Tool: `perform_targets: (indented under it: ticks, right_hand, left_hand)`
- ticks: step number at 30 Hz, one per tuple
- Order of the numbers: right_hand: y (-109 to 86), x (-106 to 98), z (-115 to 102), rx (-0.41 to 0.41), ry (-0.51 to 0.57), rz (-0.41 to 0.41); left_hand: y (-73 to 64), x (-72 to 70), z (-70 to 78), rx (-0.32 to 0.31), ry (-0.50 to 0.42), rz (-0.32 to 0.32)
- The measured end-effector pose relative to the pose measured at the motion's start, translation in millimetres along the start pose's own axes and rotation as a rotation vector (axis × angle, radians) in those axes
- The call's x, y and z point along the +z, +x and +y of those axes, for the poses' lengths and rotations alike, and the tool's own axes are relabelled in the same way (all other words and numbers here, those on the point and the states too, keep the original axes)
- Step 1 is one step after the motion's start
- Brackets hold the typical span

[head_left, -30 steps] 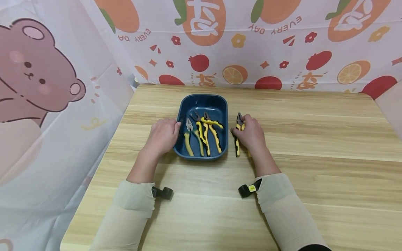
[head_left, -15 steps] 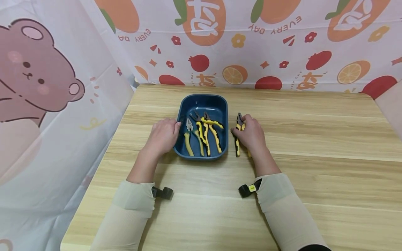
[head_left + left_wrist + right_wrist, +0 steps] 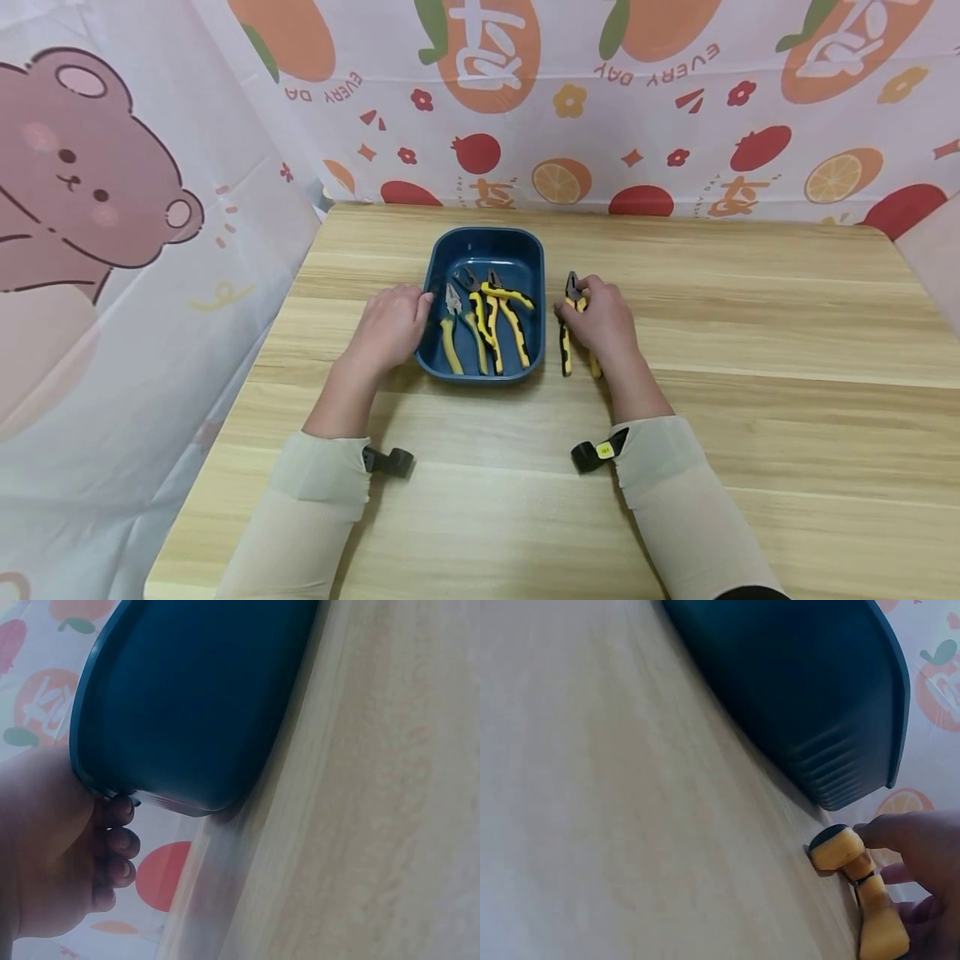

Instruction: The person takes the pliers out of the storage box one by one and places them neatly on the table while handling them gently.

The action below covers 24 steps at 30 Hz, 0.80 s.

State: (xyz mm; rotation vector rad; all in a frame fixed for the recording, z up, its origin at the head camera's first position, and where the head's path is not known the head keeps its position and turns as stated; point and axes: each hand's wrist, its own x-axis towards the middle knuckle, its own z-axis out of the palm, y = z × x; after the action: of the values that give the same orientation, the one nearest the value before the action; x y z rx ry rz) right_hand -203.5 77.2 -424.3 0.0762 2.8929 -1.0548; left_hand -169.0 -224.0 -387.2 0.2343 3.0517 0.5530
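In the head view a dark blue plastic bin (image 3: 480, 380) stands on the table, holding 3 pairs of pliers. Its left pair (image 3: 452, 342) has dull yellow-green handles; the other two pairs (image 3: 514, 333) have yellow and black handles. My left hand (image 3: 390, 329) grips the bin's left rim, thumb on top and fingers curled outside. Right of the bin, another pair of yellow and black pliers (image 3: 567, 354) lies on the table, dark head pointing away. My right hand (image 3: 606, 317) holds it near the pivot, thumb and fingers about the handles (image 3: 885, 926).
The wooden table (image 3: 750, 350) extends well to the right of the hands. Behind it hangs a fruit-print cloth (image 3: 660, 117), and a bear-print cloth (image 3: 97, 167) hangs at the left. Small black cameras (image 3: 390, 461) sit on both wrists.
My right thumb has shifted very slightly right along the pliers, and more of their right handle shows. My left hand and the bin stay where they were.
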Motion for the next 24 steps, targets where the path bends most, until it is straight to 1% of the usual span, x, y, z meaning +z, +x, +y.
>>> perform_targets:
  ticks: [3, 5, 7, 10, 12, 14, 17, 19, 21, 24]
  right_hand:
    - [-2.3, -3.9, -3.6, -0.029, 0.005, 0.069]
    - [-5.1, -6.7, -8.4, -0.069, 0.025, 0.128]
    - [-8.9, -8.8, -15.3, -0.125, 0.061, 0.171]
    - [-16.6, -10.1, -28.9, -0.217, 0.112, 0.211]
    - [-21.5, -8.3, -38.7, -0.287, 0.126, 0.230]
    - [-25.7, -5.8, -48.6, -0.360, 0.115, 0.240]
    - [-28.2, 0.4, -63.1, -0.469, 0.050, 0.223]
    - [-27.4, 4.7, -71.8, -0.525, -0.019, 0.186]
    - [-24.4, 10.1, -78.8, -0.560, -0.121, 0.131]
    - [-18.9, 19.8, -86.9, -0.568, -0.279, 0.012]
  left_hand:
    - [0.2, 0.4, -0.4, 0.000, -0.003, 0.001]
    - [0.5, 0.5, -0.5, 0.001, -0.004, -0.001]
    - [1.1, 0.3, -0.5, 0.003, -0.005, -0.001]
    - [2.4, -0.6, 0.4, 0.004, -0.008, -0.002]
    - [2.8, -1.1, 0.8, 0.006, -0.007, -0.001]
    - [2.7, -1.5, 1.3, 0.005, -0.004, -0.002]
    - [1.1, -0.8, -0.3, 0.000, 0.006, -0.002]
    - [0.3, -0.1, -1.1, -0.003, 0.008, -0.004]
    - [0.3, 0.2, -1.3, -0.004, 0.008, -0.006]
    - [0.5, 0.0, -0.9, -0.004, 0.007, -0.013]
